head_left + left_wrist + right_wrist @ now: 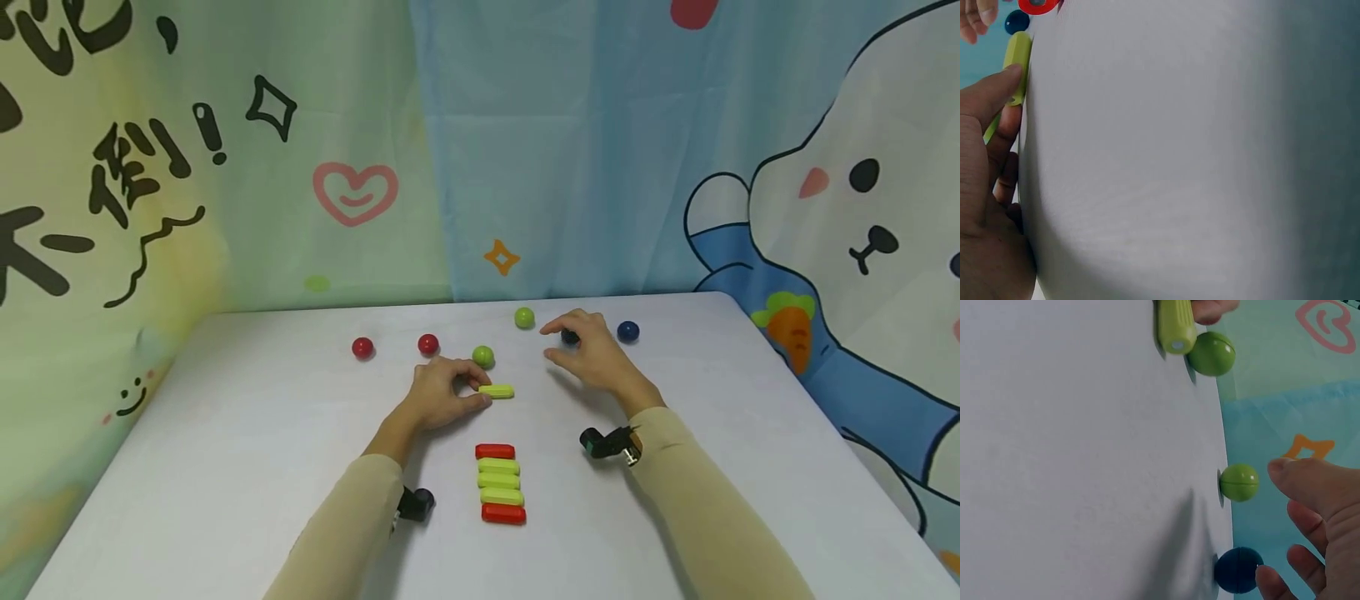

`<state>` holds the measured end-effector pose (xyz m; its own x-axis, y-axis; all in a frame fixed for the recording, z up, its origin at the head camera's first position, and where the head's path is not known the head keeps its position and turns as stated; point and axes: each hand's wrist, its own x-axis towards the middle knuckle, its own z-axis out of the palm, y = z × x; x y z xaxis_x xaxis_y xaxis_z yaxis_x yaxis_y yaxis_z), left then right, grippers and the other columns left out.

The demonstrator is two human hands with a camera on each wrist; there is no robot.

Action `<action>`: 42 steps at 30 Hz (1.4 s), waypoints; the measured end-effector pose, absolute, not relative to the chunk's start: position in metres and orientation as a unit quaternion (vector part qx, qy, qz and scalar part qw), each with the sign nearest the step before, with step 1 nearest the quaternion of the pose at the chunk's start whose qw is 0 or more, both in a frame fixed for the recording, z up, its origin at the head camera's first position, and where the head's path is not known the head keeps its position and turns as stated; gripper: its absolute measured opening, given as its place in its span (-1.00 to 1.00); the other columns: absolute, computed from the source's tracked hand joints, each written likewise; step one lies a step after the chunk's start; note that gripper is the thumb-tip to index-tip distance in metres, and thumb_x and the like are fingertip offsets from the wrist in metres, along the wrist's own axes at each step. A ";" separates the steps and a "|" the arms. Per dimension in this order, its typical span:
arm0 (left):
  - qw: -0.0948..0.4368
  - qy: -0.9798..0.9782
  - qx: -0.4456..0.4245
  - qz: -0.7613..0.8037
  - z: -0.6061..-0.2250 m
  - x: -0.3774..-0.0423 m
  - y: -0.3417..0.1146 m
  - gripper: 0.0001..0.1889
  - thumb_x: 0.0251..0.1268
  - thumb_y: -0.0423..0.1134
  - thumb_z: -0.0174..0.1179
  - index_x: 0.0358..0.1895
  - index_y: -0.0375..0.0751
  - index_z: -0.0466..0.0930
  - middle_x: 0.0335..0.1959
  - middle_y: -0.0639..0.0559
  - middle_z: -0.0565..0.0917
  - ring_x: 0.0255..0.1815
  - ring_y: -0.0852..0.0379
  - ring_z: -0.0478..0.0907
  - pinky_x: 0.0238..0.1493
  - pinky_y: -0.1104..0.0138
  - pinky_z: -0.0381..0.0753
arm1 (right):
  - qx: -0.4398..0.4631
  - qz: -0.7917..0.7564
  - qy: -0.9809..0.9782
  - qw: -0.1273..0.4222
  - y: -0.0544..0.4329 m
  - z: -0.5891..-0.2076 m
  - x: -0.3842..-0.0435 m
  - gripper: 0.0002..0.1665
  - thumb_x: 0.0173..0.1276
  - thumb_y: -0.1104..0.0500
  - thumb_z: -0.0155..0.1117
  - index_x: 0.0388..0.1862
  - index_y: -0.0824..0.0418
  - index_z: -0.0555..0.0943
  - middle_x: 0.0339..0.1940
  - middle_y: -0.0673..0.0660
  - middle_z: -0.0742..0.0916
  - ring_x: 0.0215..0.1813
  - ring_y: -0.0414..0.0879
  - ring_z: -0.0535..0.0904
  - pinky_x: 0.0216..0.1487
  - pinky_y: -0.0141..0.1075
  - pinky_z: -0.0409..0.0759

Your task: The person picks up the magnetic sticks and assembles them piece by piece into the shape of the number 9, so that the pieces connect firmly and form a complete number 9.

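Yellow-green rod (502,392) is positioned crosswise over the white tabletop (300,450), just in front of the nearer green ball (483,357). Left hand (437,393) grasps this rod at its left end, pinched between thumb and fingers; the left wrist view shows the thumb laid against the rod's side. Contact between rod and tabletop cannot be confirmed. Right hand (592,354) is released: thumb and fingertips stand apart with a wide gap, next to a dark blue ball (569,337) that the hand partly hides in the head view. Whether a finger touches that ball cannot be determined. A second blue ball (627,332) sits to the right of this hand; the farther green ball (524,317) sits to its left. Two red balls (427,345) sit apart beyond the left hand, toward the left. Nearer the person, five rods lie side by side in a row, in this order: far red rod (495,451), three yellow-green rods (498,481), near red rod (503,514). A printed curtain (510,150) hangs behind the tabletop.
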<state>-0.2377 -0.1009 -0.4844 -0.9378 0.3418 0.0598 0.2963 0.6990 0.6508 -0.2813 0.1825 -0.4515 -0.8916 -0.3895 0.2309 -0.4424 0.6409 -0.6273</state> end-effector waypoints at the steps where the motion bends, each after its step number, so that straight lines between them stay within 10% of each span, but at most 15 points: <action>1: 0.035 0.921 0.174 0.346 -0.485 -0.238 -0.101 -0.83 0.24 -0.06 0.45 -0.13 0.20 0.73 -0.30 0.32 0.65 0.07 0.14 0.44 0.17 0.05 0.22 | 0.224 0.360 -0.905 0.040 0.183 -0.453 -0.282 -0.67 0.36 0.24 0.42 0.10 0.20 0.68 0.18 0.20 0.64 0.24 0.20 0.36 0.10 -0.02 0.42; 12: 0.040 0.926 0.152 0.344 -0.485 -0.234 -0.112 -0.83 0.23 -0.07 0.47 -0.15 0.21 0.72 -0.33 0.32 0.63 0.07 0.11 0.41 0.16 0.06 0.20 | 0.217 0.358 -0.907 0.034 0.180 -0.455 -0.292 -0.50 0.39 0.20 0.39 0.29 0.15 0.56 0.41 0.22 0.52 0.44 0.30 0.23 0.40 0.30 0.24; 42: 0.058 0.918 0.155 0.361 -0.482 -0.240 -0.100 -0.83 0.24 -0.06 0.47 -0.14 0.22 0.72 -0.32 0.32 0.64 0.09 0.13 0.42 0.20 0.07 0.19 | 0.212 0.319 -0.924 -0.011 0.199 -0.473 -0.306 -0.36 0.41 0.17 0.37 0.44 0.21 0.47 0.49 0.36 0.40 0.53 0.35 0.25 0.51 0.26 0.16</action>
